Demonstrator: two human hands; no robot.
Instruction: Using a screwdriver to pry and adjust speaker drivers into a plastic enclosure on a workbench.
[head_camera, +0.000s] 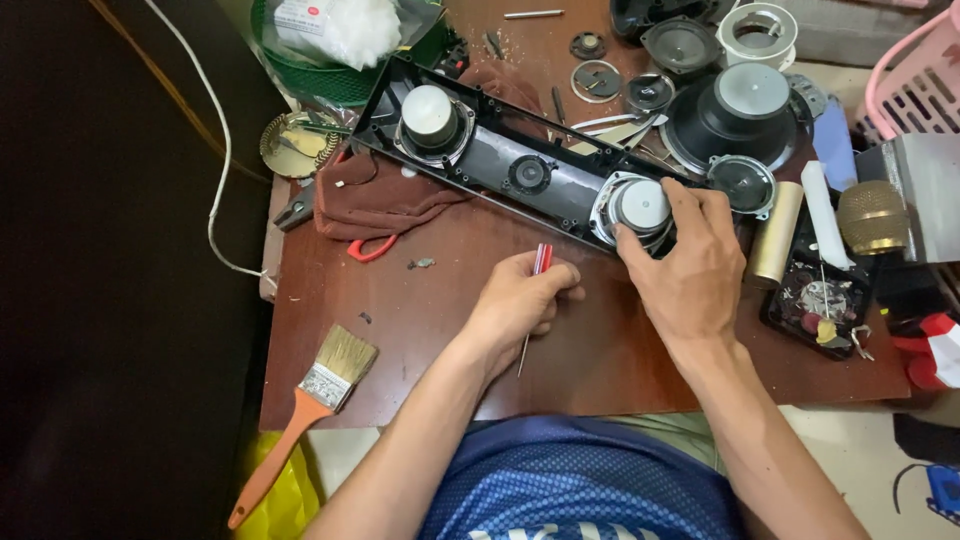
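The left hand is clenched round a slim screwdriver with a red handle and thin steel shaft, its tip pointing back toward the near table edge. The right hand grasps the rim of a round silver-capped speaker driver seated at the right end of a long black plastic speaker panel, which lies slantwise on the glossy brown wooden table. The panel's left end rests on a rumpled maroon cloth. Bare tabletop lies open before the hands; an orange-handled flat paintbrush overhangs the front edge. Loose drivers crowd the far right, partly cut off.
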